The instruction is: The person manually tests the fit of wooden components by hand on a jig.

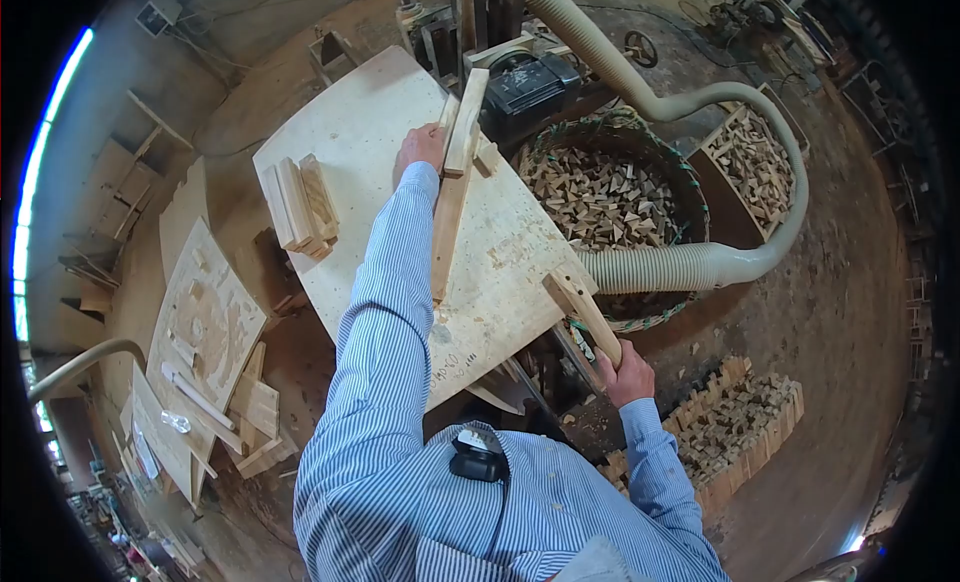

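My left hand [422, 148] is at the far part of a pale plywood tabletop [350, 112]. Its fingers close on a short wooden strip [449, 115], which lies against a longer upright wooden piece [466, 122]. Beneath these, a wooden board [449, 227] runs down the table toward me. At the table's right corner, my right hand [627, 372] is wrapped round a wooden lever [592, 317]. Left of my left arm, a small stack of wooden strips [300, 204] rests on the tabletop. My left fingertips are partly hidden.
A black motor [530, 85] sits behind the table. A woven basket [690, 172] of wood offcuts stands to the right, with a ribbed hose [660, 269] crossing it. Stacked wood blocks [740, 422] lie at lower right; plywood sheets [205, 317] lean at left.
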`<state>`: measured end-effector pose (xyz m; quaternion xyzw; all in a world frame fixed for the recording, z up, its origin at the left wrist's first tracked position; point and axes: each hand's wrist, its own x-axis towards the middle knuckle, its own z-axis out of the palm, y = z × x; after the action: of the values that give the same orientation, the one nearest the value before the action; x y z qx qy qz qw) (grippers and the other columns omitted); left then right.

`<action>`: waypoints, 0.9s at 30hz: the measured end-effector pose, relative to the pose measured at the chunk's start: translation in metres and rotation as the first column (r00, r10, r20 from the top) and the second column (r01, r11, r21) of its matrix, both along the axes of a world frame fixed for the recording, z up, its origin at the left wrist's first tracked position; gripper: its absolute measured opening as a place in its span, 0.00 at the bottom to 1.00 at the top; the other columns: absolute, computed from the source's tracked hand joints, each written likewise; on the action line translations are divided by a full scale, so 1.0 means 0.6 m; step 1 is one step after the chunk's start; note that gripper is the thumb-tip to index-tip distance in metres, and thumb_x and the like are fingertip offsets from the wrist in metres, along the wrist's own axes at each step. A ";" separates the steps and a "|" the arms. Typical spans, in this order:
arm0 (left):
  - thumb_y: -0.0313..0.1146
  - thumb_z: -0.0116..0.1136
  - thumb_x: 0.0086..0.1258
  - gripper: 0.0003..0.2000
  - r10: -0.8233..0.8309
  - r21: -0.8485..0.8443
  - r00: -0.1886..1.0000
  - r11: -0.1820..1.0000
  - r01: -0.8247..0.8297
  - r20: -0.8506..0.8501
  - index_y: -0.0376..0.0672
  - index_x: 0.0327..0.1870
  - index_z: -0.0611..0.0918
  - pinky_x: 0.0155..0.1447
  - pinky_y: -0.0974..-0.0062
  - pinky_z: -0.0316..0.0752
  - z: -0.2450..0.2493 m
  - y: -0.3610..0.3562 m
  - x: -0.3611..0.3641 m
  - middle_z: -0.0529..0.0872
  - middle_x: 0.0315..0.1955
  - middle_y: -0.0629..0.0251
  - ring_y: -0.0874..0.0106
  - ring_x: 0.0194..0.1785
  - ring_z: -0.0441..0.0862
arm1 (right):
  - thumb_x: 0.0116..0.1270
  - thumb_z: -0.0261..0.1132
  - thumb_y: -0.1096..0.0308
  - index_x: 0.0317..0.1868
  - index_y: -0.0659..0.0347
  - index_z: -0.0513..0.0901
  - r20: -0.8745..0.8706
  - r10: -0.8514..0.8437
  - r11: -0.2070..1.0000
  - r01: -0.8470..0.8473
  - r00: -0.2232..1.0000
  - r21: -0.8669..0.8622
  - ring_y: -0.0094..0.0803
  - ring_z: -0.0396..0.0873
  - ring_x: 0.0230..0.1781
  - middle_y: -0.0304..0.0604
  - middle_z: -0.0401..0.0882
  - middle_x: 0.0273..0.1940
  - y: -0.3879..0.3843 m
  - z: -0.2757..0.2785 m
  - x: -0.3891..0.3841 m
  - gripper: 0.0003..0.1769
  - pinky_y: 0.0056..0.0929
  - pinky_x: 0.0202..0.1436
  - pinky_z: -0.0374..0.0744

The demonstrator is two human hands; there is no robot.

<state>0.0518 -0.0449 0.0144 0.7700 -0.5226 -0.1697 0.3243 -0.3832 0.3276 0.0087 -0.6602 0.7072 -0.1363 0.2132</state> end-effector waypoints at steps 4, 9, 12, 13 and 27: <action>0.47 0.60 0.80 0.19 0.021 0.021 0.999 1.000 -0.022 0.025 0.52 0.66 0.89 0.68 0.57 0.81 0.000 -0.007 0.004 0.91 0.58 0.49 0.51 0.62 0.89 | 0.75 0.70 0.46 0.56 0.58 0.81 0.023 -0.011 1.000 0.011 1.000 -0.026 0.59 0.89 0.43 0.57 0.90 0.43 -0.004 0.000 0.002 0.24 0.53 0.47 0.85; 0.50 0.59 0.81 0.20 -0.010 0.037 0.998 0.999 0.008 0.062 0.56 0.67 0.89 0.70 0.53 0.81 -0.029 -0.008 0.000 0.90 0.62 0.52 0.49 0.65 0.87 | 0.76 0.69 0.45 0.53 0.58 0.82 0.021 -0.028 1.000 0.028 0.999 0.003 0.56 0.90 0.43 0.56 0.90 0.42 0.018 0.014 -0.005 0.23 0.52 0.47 0.86; 0.50 0.60 0.80 0.21 -0.010 0.040 0.998 0.999 0.008 0.063 0.55 0.68 0.88 0.69 0.52 0.81 -0.044 0.010 -0.001 0.90 0.61 0.50 0.48 0.65 0.87 | 0.76 0.69 0.44 0.52 0.57 0.81 0.009 -0.031 0.999 0.031 0.999 0.020 0.54 0.91 0.42 0.54 0.91 0.42 0.026 0.022 -0.016 0.24 0.51 0.48 0.86; 0.51 0.60 0.80 0.22 -0.027 0.056 0.997 0.998 0.023 0.066 0.55 0.69 0.88 0.70 0.53 0.81 -0.045 0.019 -0.007 0.90 0.61 0.50 0.49 0.64 0.87 | 0.76 0.69 0.44 0.52 0.57 0.81 0.017 -0.033 0.999 0.032 0.999 0.015 0.54 0.91 0.42 0.54 0.91 0.42 0.035 0.018 -0.023 0.24 0.51 0.48 0.86; 0.35 0.65 0.73 0.23 -0.058 -0.156 0.936 0.981 0.119 0.348 0.44 0.69 0.84 0.70 0.55 0.76 -0.007 0.184 -0.119 0.83 0.57 0.49 0.50 0.63 0.81 | 0.75 0.69 0.45 0.53 0.57 0.81 0.035 -0.023 1.000 0.023 0.999 0.010 0.55 0.90 0.42 0.55 0.90 0.43 0.148 -0.007 -0.123 0.24 0.50 0.48 0.87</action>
<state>-0.0198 0.0654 0.0100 0.7320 -0.6179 -0.0016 0.2871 -0.4571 0.4166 0.0044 -0.6485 0.7116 -0.1469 0.2271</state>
